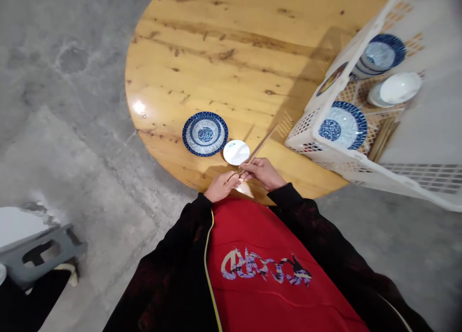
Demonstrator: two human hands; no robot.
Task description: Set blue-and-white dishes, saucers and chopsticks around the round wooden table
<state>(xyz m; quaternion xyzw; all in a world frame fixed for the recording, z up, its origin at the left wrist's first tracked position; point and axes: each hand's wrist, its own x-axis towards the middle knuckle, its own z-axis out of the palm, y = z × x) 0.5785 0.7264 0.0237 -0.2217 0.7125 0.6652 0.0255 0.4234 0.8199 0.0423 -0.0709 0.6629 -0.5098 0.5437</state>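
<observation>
Close to the table's near edge, my right hand [263, 172] is closed around a pair of thin wooden chopsticks [261, 143], which point up and to the right. My left hand [222, 185] is closed at their lower end, its fingertips meeting those of the right. Just beyond my hands sits a small white bowl [236, 152]. To its left lies a blue-and-white patterned plate [205, 134] with a dark blue rim; a smaller round dish of similar pattern seems to rest on it.
A white plastic basket [306, 122] stands on the right of the round wooden table [224, 77]. Inside are stacked blue-rimmed bowls [383, 53], white cups [399, 88], a blue-rimmed plate [346, 125] and more chopsticks [383, 138]. A grey stool [46, 252] is at lower left.
</observation>
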